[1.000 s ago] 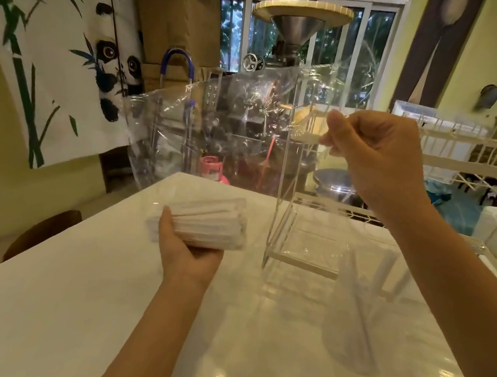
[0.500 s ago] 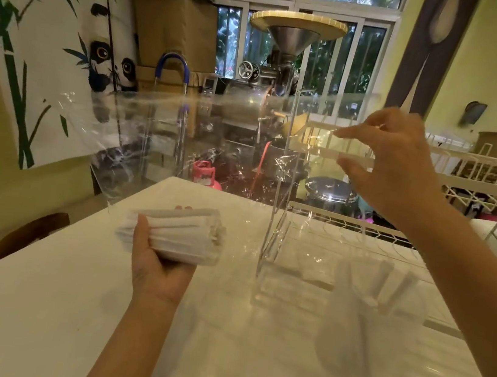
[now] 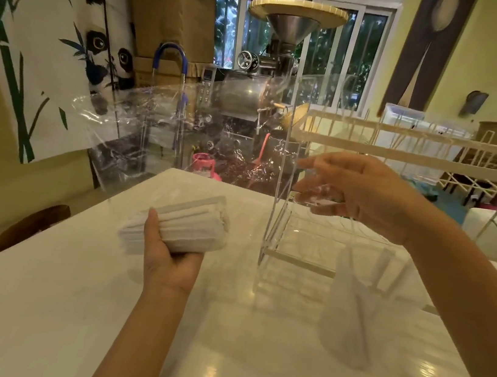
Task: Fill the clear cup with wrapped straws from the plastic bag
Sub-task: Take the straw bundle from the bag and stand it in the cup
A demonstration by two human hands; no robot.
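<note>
My left hand [image 3: 171,260] grips a thick bundle of white wrapped straws [image 3: 186,227] just above the white table [image 3: 64,306]. The clear plastic bag [image 3: 152,133] hangs spread out in the air beyond the table's far edge, empty and crumpled. My right hand [image 3: 364,195] hovers to the right of the bag with its fingers apart; the bag's near edge lies by the fingertips. The clear cup [image 3: 350,317] stands on the table below my right forearm with a few wrapped straws leaning in it.
A clear acrylic frame [image 3: 276,198] stands upright on the table between my hands. A white wire rack [image 3: 406,146] stretches across the right side behind my right hand. Metal machines, a pink bottle and a panda banner sit beyond the table.
My right hand opened off the bag's top edge and dropped lower. The bag drifted left and spread flatter. My left hand kept its hold on the straw bundle.
</note>
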